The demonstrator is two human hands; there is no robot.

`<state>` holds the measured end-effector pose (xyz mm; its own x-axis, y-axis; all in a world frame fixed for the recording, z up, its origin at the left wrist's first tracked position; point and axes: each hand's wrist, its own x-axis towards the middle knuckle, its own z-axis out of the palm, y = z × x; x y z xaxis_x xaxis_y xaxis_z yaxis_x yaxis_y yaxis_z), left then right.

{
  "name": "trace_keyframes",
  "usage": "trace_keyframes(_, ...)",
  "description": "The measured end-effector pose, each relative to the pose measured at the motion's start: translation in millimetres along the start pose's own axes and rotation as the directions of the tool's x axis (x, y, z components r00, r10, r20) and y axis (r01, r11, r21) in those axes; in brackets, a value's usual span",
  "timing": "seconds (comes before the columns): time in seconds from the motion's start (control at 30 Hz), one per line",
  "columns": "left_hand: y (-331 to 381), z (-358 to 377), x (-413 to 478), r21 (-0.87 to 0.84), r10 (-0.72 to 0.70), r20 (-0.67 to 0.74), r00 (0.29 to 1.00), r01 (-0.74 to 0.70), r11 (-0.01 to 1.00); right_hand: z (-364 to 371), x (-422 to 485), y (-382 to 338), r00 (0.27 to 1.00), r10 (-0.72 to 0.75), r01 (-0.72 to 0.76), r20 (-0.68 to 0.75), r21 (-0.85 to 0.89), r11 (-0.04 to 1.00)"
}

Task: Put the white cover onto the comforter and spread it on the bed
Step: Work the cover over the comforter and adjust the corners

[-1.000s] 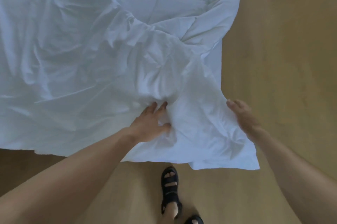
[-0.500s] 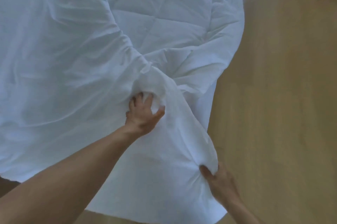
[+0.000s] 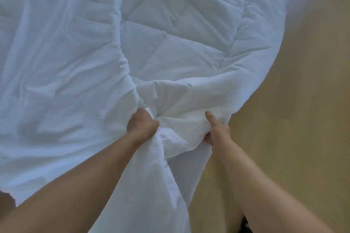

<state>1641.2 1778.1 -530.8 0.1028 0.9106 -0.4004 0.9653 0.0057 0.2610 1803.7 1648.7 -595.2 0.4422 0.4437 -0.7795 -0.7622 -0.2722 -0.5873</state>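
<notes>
At the comforter's (image 3: 180, 43) near corner, left hand (image 3: 142, 124) fists the bunched cover (image 3: 56, 62); right hand (image 3: 216, 130) pinches the comforter itself. Cover sheathes the comforter's left part; quilted right part bare. Judged half done; spreading remains.

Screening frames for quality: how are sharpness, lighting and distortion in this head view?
Head view: soft throughout, with smear at the top right where the comforter meets the floor; light is soft and even, no glare, with a bluish cast on the cover; wide-angle stretch shows toward the edges; the left hand and right hand gripping fabric are readable.
</notes>
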Motion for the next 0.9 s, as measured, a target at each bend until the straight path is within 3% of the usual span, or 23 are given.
trace_keyframes(0.07,8.3,0.1,-4.9,-0.078,-0.014,-0.033,0.999,0.012,0.997,-4.7,7.7,-20.9,1.000,-0.015,0.016,0.026,-0.060,0.998)
trace_keyframes(0.1,14.0,-2.9,-9.9,-0.159,-0.006,-0.027,1.000,0.001,0.987,-9.7,6.9,-30.6,0.996,-0.089,0.092,0.029,-0.113,0.989)
trace_keyframes(0.17,33.2,-8.5,-26.0,-0.329,0.060,0.075,0.995,-0.032,0.944,-30.7,-4.6,-52.6,0.956,-0.284,0.292,0.074,-0.156,0.943)
trace_keyframes(0.23,55.7,-6.0,-42.4,-0.371,0.185,0.238,0.953,-0.087,0.924,-64.0,-10.7,-66.6,0.941,-0.330,0.337,0.072,-0.248,0.908)
trace_keyframes(0.3,71.9,9.8,-50.3,-0.276,0.221,0.422,0.879,-0.108,0.955,-96.3,-10.1,-65.0,0.987,-0.118,0.158,0.112,-0.493,0.856)
trace_keyframes(0.37,81.1,28.0,-36.6,-0.075,0.173,0.583,0.794,-0.159,0.984,-114.5,-4.5,-62.8,0.968,0.168,0.025,0.187,-0.737,0.675)
trace_keyframes(0.43,96.4,32.7,-12.8,0.177,0.013,0.670,0.742,-0.176,0.968,-113.6,11.7,-82.3,0.972,0.133,0.091,0.193,-0.832,0.547)
trace_keyframes(0.5,120.1,21.1,15.7,0.343,-0.065,0.512,0.856,-0.134,0.930,-100.7,34.7,-121.8,0.986,-0.110,0.163,0.127,-0.872,0.462)
trace_keyframes(0.57,147.0,-1.9,45.9,0.443,0.020,0.162,0.987,-0.091,0.892,-81.3,49.9,-161.6,0.922,-0.371,0.251,0.115,-0.905,0.343)
trace_keyframes(0.63,167.7,-17.8,84.2,0.408,0.050,-0.087,0.995,-0.010,0.913,-54.8,64.2,-188.9,0.849,-0.446,0.398,0.282,-0.897,0.191)
trace_keyframes(0.7,174.5,-20.4,120.0,0.338,-0.066,-0.084,0.994,0.090,0.937,-22.8,81.0,-205.1,0.826,-0.336,0.514,0.453,-0.850,0.117)
trace_keyframes(0.77,174.8,-15.5,150.2,0.271,-0.185,-0.029,0.982,0.186,0.944,12.0,102.5,-216.7,0.825,-0.220,0.552,0.521,-0.827,0.110)
trace_keyframes(0.9,171.4,-23.7,182.7,-0.041,-0.205,-0.054,0.977,0.203,0.978,83.5,138.0,-232.3,0.824,-0.057,0.563,0.564,-0.802,0.199)
